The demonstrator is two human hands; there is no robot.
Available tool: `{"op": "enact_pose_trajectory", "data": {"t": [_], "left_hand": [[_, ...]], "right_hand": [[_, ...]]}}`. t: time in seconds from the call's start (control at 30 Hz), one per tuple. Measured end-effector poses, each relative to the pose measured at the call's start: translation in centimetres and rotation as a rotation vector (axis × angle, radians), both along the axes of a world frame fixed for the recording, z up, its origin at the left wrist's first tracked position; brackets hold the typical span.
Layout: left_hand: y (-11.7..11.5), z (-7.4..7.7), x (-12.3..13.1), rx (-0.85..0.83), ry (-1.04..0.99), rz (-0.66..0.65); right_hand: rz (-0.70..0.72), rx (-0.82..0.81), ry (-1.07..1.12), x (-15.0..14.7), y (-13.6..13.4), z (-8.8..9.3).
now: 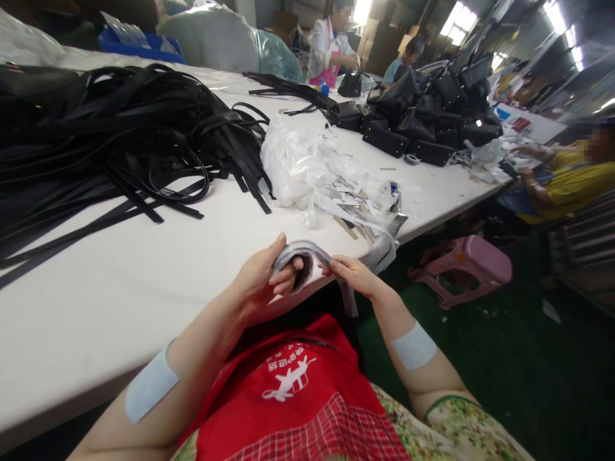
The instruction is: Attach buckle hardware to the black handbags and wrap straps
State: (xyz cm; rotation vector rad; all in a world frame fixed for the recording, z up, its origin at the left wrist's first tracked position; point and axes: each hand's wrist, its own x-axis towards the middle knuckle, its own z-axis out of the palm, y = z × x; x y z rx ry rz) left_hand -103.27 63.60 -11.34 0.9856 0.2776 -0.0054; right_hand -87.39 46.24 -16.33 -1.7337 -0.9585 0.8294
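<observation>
A coiled grey-and-white strip (303, 246) is held in the air at the table's front edge. My left hand (266, 272) is closed on the coil, its fingers curled into the middle and its thumb up along the outside. My right hand (350, 274) pinches the strip on the coil's right side, and a loose end hangs down below those fingers. Just beyond the hands, a crumpled heap of clear plastic (298, 166) lies on the white table (192, 256), with scraps of paper and card (355, 198) at its right.
Long black straps (144, 128) spread over the table's left side. Black bags (418, 115) are piled further back. A pink stool (471, 266) stands on the floor at right. One person in yellow (576, 186) sits at right; others work behind.
</observation>
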Motion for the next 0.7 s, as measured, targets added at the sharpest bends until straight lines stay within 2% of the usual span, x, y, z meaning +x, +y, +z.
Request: {"op": "enact_pose_trajectory", "data": {"t": [0.07, 0.13, 0.2, 0.27, 0.33, 0.37, 0.43, 0.5, 0.57, 0.63, 0.7], "left_hand": [[1.1, 1.0, 0.3, -0.131, -0.023, 0.087], [2.1, 1.9, 0.6, -0.191, -0.073, 0.207], [2.9, 2.4, 1.0, -0.211, -0.146, 0.332], [3.5, 2.2, 1.6, -0.170, -0.212, 0.443], [3.8, 1.2, 2.1, -0.008, -0.259, 0.579], [3.9, 0.4, 2.3, 0.141, -0.269, 0.651], [3.8, -1.6, 2.5, 0.543, -0.244, 0.747], [3.3, -3.7, 2.0, 0.953, -0.173, 0.700], [2.4, -5.3, 1.1, 1.217, -0.130, 0.543], [1.2, -6.0, 0.1, 1.349, -0.162, 0.374], [0.1, -5.8, -0.8, 1.405, -0.187, 0.247]], "right_hand": [[0.009, -0.011, 0.097, -0.1, -0.1, -0.2], [-0.008, -0.030, 0.125, 0.0, -0.3, -0.2], [-0.008, -0.056, 0.093, -0.2, -0.3, -0.2], [0.044, -0.073, 0.098, -1.2, 0.0, -0.1], [0.173, -0.085, 0.210, -2.9, 0.4, 0.0], [0.270, -0.092, 0.290, -4.0, 0.7, 0.2], [0.451, -0.082, 0.437, -5.9, 0.9, 0.9], [0.518, -0.008, 0.517, -7.0, 0.9, 1.9], [0.437, 0.117, 0.532, -6.8, 0.7, 2.8], [0.314, 0.212, 0.502, -5.8, 0.4, 3.3], [0.199, 0.231, 0.446, -4.3, 0.3, 2.9]]}}
